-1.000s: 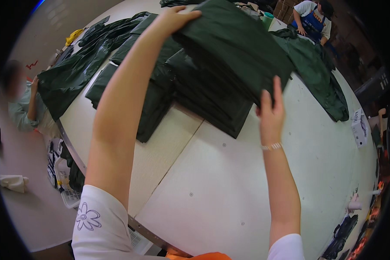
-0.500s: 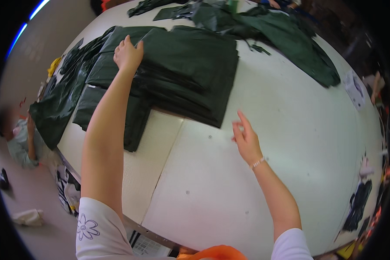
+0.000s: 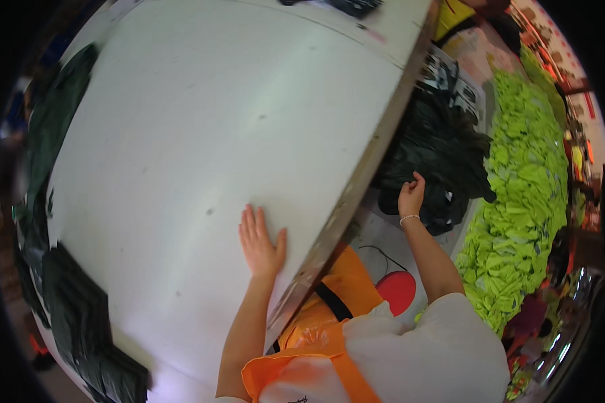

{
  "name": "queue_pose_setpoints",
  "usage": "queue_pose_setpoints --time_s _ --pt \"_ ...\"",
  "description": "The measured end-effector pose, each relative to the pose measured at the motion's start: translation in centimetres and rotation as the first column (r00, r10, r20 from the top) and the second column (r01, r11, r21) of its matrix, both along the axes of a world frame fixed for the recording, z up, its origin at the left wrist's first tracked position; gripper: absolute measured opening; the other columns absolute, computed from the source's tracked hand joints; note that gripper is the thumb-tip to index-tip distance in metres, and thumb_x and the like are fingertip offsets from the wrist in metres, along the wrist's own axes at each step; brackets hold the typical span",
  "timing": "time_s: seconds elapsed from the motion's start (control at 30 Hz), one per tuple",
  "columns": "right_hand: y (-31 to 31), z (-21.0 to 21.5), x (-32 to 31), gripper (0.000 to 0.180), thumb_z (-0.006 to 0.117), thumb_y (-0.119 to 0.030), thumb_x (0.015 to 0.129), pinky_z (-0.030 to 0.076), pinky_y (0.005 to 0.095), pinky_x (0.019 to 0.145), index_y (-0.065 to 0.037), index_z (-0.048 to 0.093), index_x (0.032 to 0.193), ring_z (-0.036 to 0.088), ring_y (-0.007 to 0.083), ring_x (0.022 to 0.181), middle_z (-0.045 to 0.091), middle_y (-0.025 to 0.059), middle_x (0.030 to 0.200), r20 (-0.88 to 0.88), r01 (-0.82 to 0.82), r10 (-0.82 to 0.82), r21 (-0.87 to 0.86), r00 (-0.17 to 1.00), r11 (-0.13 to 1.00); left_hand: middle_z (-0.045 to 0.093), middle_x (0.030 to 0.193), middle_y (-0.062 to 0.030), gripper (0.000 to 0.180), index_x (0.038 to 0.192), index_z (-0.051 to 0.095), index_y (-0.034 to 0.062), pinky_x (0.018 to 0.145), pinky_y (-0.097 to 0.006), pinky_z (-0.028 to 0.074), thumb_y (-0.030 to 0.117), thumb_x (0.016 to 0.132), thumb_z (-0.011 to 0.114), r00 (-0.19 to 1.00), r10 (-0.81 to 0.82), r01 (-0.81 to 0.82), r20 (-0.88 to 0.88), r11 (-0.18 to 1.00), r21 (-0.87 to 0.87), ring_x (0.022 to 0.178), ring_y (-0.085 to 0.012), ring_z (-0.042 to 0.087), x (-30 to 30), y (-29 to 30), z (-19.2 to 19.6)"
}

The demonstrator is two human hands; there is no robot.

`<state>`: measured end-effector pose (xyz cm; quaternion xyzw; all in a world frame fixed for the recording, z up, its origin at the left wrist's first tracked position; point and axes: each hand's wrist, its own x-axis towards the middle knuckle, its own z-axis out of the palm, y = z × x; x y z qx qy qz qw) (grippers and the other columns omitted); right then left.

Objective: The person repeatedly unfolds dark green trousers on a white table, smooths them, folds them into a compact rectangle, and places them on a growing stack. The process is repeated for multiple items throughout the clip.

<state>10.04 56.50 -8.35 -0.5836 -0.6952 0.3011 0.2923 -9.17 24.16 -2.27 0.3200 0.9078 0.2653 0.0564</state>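
Observation:
My left hand (image 3: 259, 243) lies flat on the white tabletop (image 3: 181, 134) with its fingers stretched out. Beyond the table's right edge, my right hand (image 3: 411, 196) reaches over a heap of dark green, almost black garments (image 3: 440, 148). Its fingers are loosely bent and apart, and no cloth shows between them. Whether the fingertips touch the heap is hard to tell. Stacks of folded dark green cloth (image 3: 81, 316) lie at the table's lower left.
A long heap of bright lime-green cloth (image 3: 524, 195) runs along the right. The table's wooden edge (image 3: 363, 178) crosses between my hands. A round red seat (image 3: 396, 292) stands beside my orange apron. More dark green cloth (image 3: 57, 127) lies along the far left.
My view has turned right, away from the folded stacks. The left hand left the green cloth and now rests on the bare tabletop; the right hand moved past the table edge to the dark heap.

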Motion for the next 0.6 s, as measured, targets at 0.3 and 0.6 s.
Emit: queue_pose_setpoints --time_s 0.3,0.6 --pt "22.5 -18.7 9.4 0.052 0.062 -0.009 0.077 0.034 0.0415 0.101 -0.003 0.045 0.126 0.036 0.0339 0.124 0.031 0.0171 0.140 0.641 -0.263 0.385 -0.281 0.664 0.923 0.029 0.141 -0.0220 0.071 0.133 0.039 0.0103 0.106 -0.051 0.019 0.035 0.073 0.068 0.956 -0.292 0.286 0.029 0.904 -0.317 0.131 -0.0373 0.028 8.8 21.9 -0.8" --pt "32.8 -27.1 7.7 0.035 0.058 -0.007 0.077 0.029 0.0464 0.105 -0.009 0.057 0.113 0.044 0.0298 0.119 0.051 0.0160 0.122 0.708 -0.583 0.688 -0.497 0.156 0.643 0.034 0.137 -0.0250 0.073 0.130 0.039 0.0114 0.102 -0.055 0.024 0.021 0.065 0.072 0.948 -0.283 0.211 -0.144 0.901 -0.379 0.126 -0.0421 0.034 8.9 23.0 -2.9"
